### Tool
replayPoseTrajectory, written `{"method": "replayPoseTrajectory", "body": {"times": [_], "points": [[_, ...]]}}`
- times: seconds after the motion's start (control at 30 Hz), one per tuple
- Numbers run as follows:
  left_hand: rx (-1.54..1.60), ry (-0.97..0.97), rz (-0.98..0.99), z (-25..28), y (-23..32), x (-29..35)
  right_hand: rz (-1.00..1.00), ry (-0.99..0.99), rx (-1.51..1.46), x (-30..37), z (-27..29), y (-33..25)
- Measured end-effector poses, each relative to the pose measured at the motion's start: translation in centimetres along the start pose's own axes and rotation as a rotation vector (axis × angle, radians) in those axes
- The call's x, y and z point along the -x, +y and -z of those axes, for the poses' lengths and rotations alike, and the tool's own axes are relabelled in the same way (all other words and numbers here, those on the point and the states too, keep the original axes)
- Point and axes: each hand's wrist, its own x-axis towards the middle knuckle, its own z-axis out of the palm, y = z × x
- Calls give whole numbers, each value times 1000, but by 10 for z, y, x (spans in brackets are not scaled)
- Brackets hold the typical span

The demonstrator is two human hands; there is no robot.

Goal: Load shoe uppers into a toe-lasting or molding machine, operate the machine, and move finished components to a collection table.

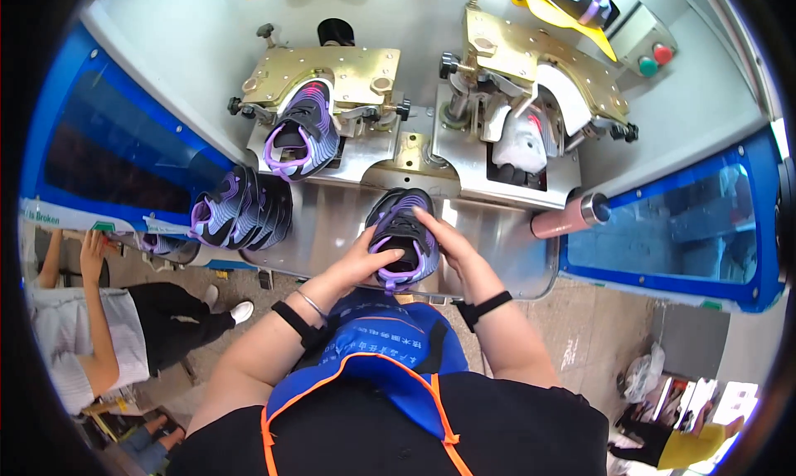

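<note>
Gripping a sneaker (406,227) between left fingers (386,258) and right fingers (427,220), metal counter (506,248) (pink bottle (565,221) at right), speckled floor (574,318)

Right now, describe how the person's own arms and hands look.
The left hand and right hand wear no gloves. A black band circles each forearm, left and right; the left also wears a thin silver bangle, nearer the hand. The sleeves are black and short.

The person wears a black top (356,434), a blue apron (332,376) with orange edging (365,356), orange straps (268,443) and white print (365,344), a black band (298,323) around each forearm, and a thin silver bangle (313,303).
</note>
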Motion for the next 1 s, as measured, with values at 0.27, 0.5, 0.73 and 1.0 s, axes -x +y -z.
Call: {"method": "replayPoseTrajectory", "body": {"times": [0.27,0.5,0.73,1.0], "points": [[-43,59,-212,15,-53,14,-176,-71,-106,-3,-11,13],[-573,449,-420,46,19,48,-137,-198,-452,-27,6,39],[-547,715,-743,100,51,74,-28,-70,-496,-15,32,25],[-1374,771,-719,103,101,26,74,29,-466,6,-18,53]]}}
